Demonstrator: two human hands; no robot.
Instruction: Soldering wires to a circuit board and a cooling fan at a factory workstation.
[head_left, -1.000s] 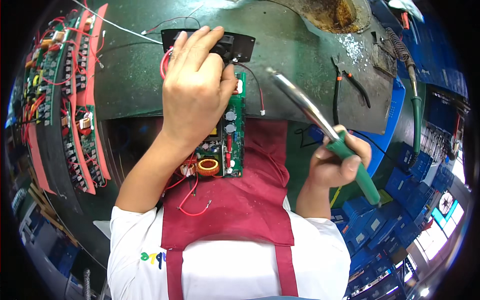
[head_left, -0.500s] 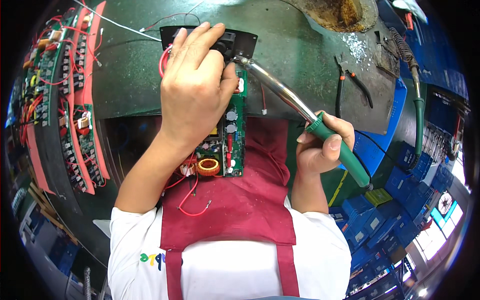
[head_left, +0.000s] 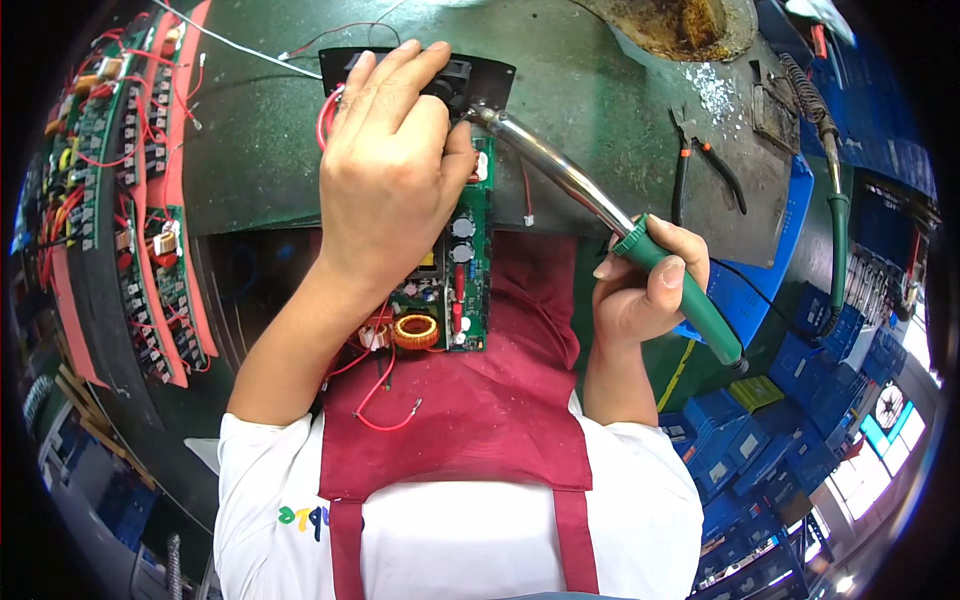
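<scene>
My right hand [head_left: 655,285] is closed around the green handle of a soldering iron [head_left: 705,325]. The iron's metal shaft slants up and left, and its tip meets the right side of a black part on a black panel [head_left: 490,88]. Over that panel lies my left hand [head_left: 390,150], fingers bent across its parts and thumb near the iron's tip, holding it. Below the panel a green circuit board [head_left: 478,285] with capacitors and a copper-wound ring coil [head_left: 416,331] reaches over the table edge toward my apron. My left hand and wrist hide much of both.
Several circuit boards with red wires [head_left: 165,240] stand in pink strips at the left. To the right lie black-and-orange cutters [head_left: 684,165], a second green-handled iron [head_left: 838,240] and a blue tray [head_left: 797,215]. A stained, crusted container [head_left: 690,30] sits at the far edge near whitish crumbs.
The soldering iron's handle has risen very slightly, its tip staying by the black part. My left hand and the circuit board have hardly moved.
</scene>
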